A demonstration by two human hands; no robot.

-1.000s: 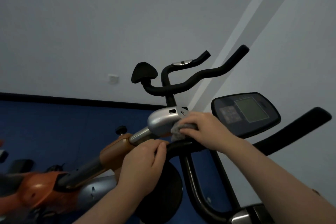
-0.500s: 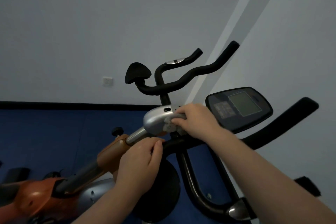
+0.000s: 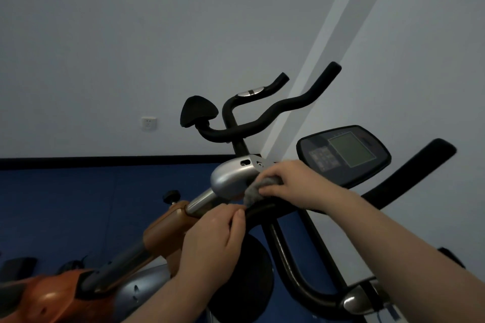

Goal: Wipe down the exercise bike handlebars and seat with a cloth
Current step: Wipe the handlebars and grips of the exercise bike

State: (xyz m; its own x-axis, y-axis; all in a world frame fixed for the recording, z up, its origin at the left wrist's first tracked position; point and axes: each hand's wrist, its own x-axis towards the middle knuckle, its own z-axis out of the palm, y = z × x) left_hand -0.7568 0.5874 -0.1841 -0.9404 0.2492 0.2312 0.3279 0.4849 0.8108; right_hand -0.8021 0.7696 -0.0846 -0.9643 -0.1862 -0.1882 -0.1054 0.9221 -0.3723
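R hand (image 3: 294, 182) grips bunched grey cloth (image 3: 256, 189) against black handlebar (image 3: 409, 178); L hand (image 3: 212, 238) curls round handlebar's near end

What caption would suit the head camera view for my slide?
Right hand presses a grey cloth on the black handlebar of an exercise bike; left hand grips the bar beside it.

White wall socket (image 3: 149, 123) on grey wall (image 3: 131, 34); black skirting strip (image 3: 78, 162) below it, blue floor mat (image 3: 65, 217) beneath.
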